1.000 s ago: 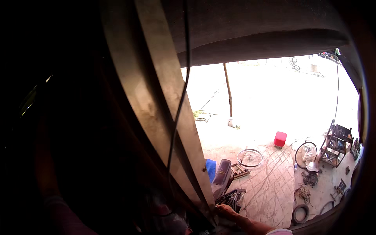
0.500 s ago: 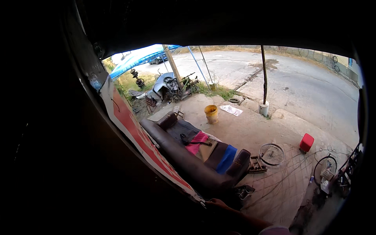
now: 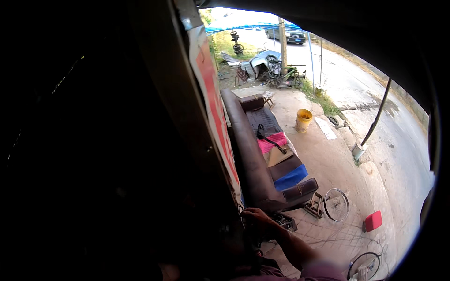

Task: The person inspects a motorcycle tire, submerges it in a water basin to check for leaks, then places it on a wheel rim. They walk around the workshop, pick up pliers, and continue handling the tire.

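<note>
My right hand (image 3: 255, 218) reaches up from the lower right, its forearm bare below a dark reddish sleeve. Its fingers are pinched together at the lower corner of a red and white banner (image 3: 217, 112), beside a small dark loop. Shadow hides exactly what they grip. The banner hangs along the edge of a dark post or wall. Of my left hand nothing can be made out; the left of the picture is nearly black.
Beyond the banner stands a brown sofa (image 3: 253, 154) with pink and blue cloths. Around it are a yellow bucket (image 3: 303, 121), a bicycle wheel rim (image 3: 336, 204), a red stool (image 3: 373, 221) and a leaning pole (image 3: 377, 114). A dark car (image 3: 293, 36) is on the road.
My view has turned left, so the banner and sofa appear farther right and more upright. More of my right hand and forearm shows at the banner's corner. A car has come into fuller view.
</note>
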Demonstrator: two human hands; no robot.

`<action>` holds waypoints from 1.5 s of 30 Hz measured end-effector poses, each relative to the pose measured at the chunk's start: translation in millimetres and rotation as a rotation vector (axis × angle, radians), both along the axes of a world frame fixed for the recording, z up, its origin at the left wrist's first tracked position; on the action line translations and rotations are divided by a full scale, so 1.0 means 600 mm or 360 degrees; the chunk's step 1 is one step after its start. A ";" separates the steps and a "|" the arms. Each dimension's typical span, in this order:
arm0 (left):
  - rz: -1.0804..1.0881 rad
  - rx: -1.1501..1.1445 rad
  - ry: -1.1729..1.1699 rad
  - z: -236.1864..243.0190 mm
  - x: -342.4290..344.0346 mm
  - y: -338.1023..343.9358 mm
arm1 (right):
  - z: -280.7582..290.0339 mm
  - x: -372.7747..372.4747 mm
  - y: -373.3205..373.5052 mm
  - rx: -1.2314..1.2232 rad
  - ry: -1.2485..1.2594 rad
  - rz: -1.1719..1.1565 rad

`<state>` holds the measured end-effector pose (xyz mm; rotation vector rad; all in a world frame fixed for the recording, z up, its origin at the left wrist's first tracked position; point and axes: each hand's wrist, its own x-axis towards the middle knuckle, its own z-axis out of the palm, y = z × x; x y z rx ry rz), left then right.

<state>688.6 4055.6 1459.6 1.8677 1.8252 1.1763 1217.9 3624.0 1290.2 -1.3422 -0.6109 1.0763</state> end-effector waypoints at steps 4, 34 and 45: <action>0.0195 -0.0248 -0.0256 -0.076 -0.171 -0.055 | -0.014 -0.008 0.000 0.0069 0.0431 -0.0088; -0.0677 -0.1360 -0.0493 -0.239 0.170 -0.334 | -0.094 0.121 -0.321 0.0570 0.1619 -0.0673; -0.1286 -0.2144 0.0238 -0.500 0.342 -0.325 | -0.116 0.013 -0.537 0.1093 0.1576 -0.1677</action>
